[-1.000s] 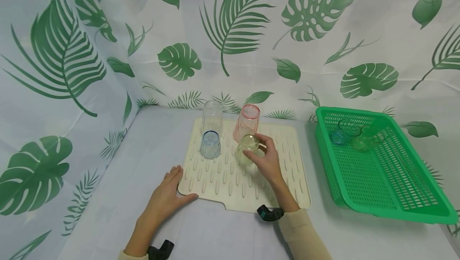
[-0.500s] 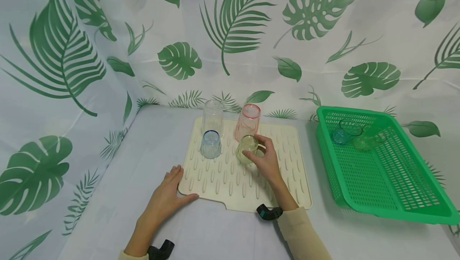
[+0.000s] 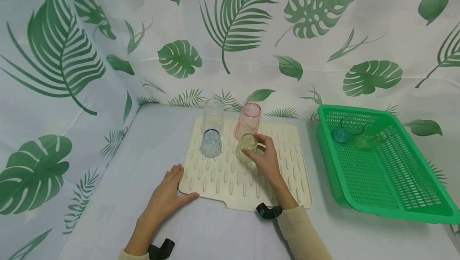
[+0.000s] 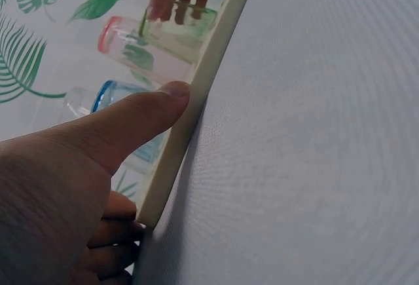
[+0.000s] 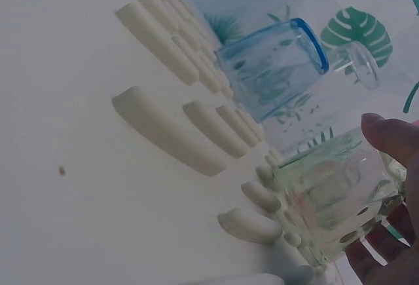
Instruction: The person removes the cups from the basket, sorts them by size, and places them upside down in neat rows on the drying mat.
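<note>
My right hand [image 3: 266, 160] holds a yellow-green glass [image 3: 246, 151], thumb on its near left side and fingers on its right. The right wrist view shows this glass [image 5: 340, 190] standing on the ridges of a cream draining mat [image 3: 248, 196]. Just behind it is a pink-rimmed glass [image 3: 248, 122]. On the mat's left half stands a small blue-rimmed glass [image 3: 211, 143], with a taller clear glass [image 3: 213, 114] behind it. My left hand [image 3: 163, 196] touches the mat's front-left corner, fairly straight fingers along the left side. Its thumb [image 4: 150, 111] rests against the front edge.
A green perforated plastic basket [image 3: 345, 194] stands right of the mat, its raised walls facing it. Inside, at the back, are a blue glass [image 3: 341, 135] and green glassware [image 3: 364, 142]. A leaf-patterned curtain [image 3: 244, 80] hangs behind the white-covered table [image 3: 125, 152].
The yellow-green glass has settled slightly and turned a little in my right hand. My left hand stays at the mat's corner. The head view has tilted slightly.
</note>
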`<move>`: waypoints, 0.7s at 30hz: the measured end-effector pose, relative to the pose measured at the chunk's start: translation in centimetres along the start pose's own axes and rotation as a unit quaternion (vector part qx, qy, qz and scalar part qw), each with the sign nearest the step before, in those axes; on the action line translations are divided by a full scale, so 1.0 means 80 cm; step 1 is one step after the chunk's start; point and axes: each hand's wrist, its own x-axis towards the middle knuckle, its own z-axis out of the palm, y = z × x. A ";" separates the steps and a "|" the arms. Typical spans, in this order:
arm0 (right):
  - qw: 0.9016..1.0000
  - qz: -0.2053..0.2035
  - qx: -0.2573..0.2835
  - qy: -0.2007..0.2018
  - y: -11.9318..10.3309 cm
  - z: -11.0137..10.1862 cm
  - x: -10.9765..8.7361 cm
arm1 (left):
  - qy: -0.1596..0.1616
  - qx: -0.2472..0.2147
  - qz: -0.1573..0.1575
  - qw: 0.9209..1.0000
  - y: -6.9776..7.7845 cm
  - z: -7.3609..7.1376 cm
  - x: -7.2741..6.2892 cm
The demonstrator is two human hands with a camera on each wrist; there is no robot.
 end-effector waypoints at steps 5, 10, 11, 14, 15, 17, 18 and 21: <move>1.000 -0.001 -0.018 0.002 -0.001 0.003 -0.001 | -0.002 -0.002 -0.002 1.000 0.001 -0.001 0.000; 1.000 -0.001 -0.024 0.000 -0.003 0.001 -0.003 | 0.000 -0.004 0.001 1.000 0.002 0.000 0.000; 1.000 -0.001 -0.022 -0.001 -0.003 0.000 -0.003 | 0.001 -0.005 0.000 1.000 0.002 0.000 -0.001; 1.000 -0.002 -0.019 -0.006 -0.004 -0.003 -0.003 | 0.003 -0.007 0.003 1.000 0.002 0.000 -0.001; 1.000 -0.002 -0.020 -0.006 -0.005 -0.004 -0.003 | 0.004 -0.006 0.005 1.000 0.002 0.000 -0.001; 1.000 -0.007 -0.024 -0.004 -0.008 -0.007 -0.002 | 0.003 -0.005 0.005 1.000 0.002 0.000 -0.001; 1.000 -0.011 -0.025 -0.001 -0.009 -0.008 -0.001 | 0.002 -0.004 0.004 1.000 0.002 0.000 -0.001; 0.999 -0.025 -0.028 0.008 -0.017 -0.014 0.002 | -0.003 -0.005 -0.001 1.000 0.002 0.000 0.000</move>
